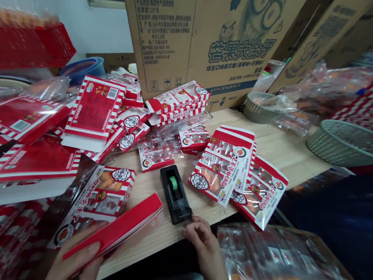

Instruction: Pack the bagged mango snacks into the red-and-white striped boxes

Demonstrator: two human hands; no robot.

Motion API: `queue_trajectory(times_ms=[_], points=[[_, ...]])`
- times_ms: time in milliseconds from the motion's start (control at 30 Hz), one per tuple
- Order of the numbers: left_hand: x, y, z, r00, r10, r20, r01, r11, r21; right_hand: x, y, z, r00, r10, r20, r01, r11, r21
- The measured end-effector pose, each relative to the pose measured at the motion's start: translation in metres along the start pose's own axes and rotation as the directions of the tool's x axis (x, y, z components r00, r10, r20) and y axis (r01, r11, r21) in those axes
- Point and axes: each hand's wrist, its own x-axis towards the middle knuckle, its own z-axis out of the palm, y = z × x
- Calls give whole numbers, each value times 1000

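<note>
1. The left hand point(75, 260) is gripping a slim red paperboard sleeve point(114, 224), with the fingers closed around its lower end and the sleeve tilting upward across the palm.
2. The right hand point(204, 245) is resting at the table edge, its fingers loosely curled with nothing visible between them. It is sitting just beside a black rectangular tape dispenser point(175, 195) carrying a green tape roll point(174, 182).
3. The sleeve is crossing just above a red-and-white windowed carton point(99, 195). Risk: a careless swing could crease the sleeve's thin corners against it.
4. Loose cartons are crowding a pale wooden table point(267, 142), several overhanging its edge. Risk: an elbow or sleeve brushing them could sweep them off.
5. Clear plastic pouches of orange biscuits point(287, 277) are heaping up below the table edge. Risk: slippery film could let them slide.
</note>
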Motion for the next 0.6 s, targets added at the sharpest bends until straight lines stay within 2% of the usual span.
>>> queue_trajectory(times_ms=[167,300,367,433,533,600], points=[[2,3,2,999,51,10,-51,998,41,15,15,9,999,43,15,-44,999,23],[2,11,5,997,82,-1,-82,992,92,5,7,-3,983,130,130,-135,990,30],[3,17,5,992,120,32,-122,986,113,-7,-8,-9,963,161,218,-174,984,38],[6,24,2,975,177,131,-195,971,138,-21,-31,-8,933,156,325,-194,977,87],[13,36,0,908,279,313,-343,924,172,-38,-69,6,889,103,446,-216,953,211],[15,45,0,867,321,381,-413,890,191,-45,-92,22,862,50,504,-219,934,281]])
